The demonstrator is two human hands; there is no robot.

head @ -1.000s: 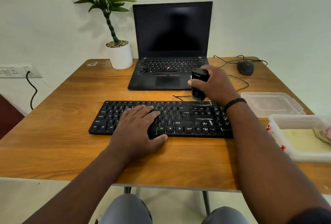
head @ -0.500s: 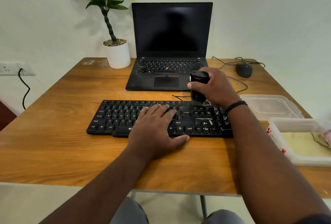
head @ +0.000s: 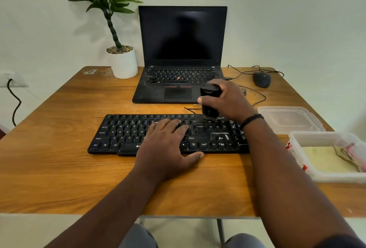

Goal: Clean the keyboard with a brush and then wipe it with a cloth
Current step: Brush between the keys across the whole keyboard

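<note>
Gripping one brush (head: 209, 100) – bristles seemingly touching one keyboard (head: 126, 132).

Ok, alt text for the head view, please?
A right hand grips a black brush, bristles down on a black keyboard, while the left hand rests flat on its keys. Behind it stands an open laptop.

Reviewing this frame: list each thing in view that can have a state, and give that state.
laptop: lid open, screen dark
brush: upright, bristles on keyboard
right hand: grips brush
left hand: flat on keys
container: open, cloth inside
lid: off, lying on table
</note>
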